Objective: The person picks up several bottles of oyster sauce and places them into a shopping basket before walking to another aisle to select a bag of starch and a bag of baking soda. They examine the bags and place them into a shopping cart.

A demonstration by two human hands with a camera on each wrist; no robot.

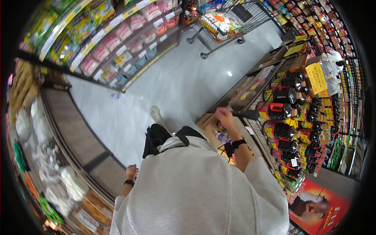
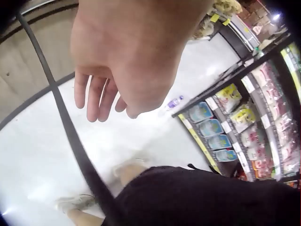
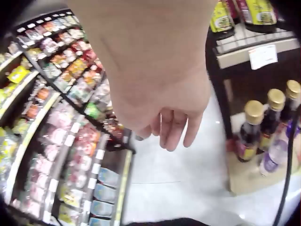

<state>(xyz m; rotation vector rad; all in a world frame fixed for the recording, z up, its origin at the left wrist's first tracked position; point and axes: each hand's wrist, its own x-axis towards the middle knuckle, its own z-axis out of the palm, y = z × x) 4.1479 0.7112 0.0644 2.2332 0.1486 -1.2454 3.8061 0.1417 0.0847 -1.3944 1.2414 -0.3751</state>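
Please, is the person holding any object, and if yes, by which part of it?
Nothing is held: the left hand and the right hand are both empty, so there is no place of hold.

The floor (image 1: 188, 86) runs between a display counter (image 1: 72, 125) on the person's left and a wire rack (image 1: 270, 154) on the right. Bagged goods (image 1: 72, 184) lie on the counter; the left hand (image 1: 132, 171) hangs beside it. Jugs (image 1: 276, 111) stand on the rack, the right hand (image 1: 224, 116) near its aisle side. Below the rack's shelf, sauce bottles (image 3: 254, 134) stand in a box (image 3: 242, 183), a plastic bottle (image 3: 275, 155) beside them. Ahead to the left is a shelving unit (image 1: 150, 65) holding packets (image 1: 111, 41). Beyond, farther ahead, a shopping cart (image 1: 250, 29) contains packages (image 1: 221, 23). A poster (image 1: 319, 207) is right of the person.
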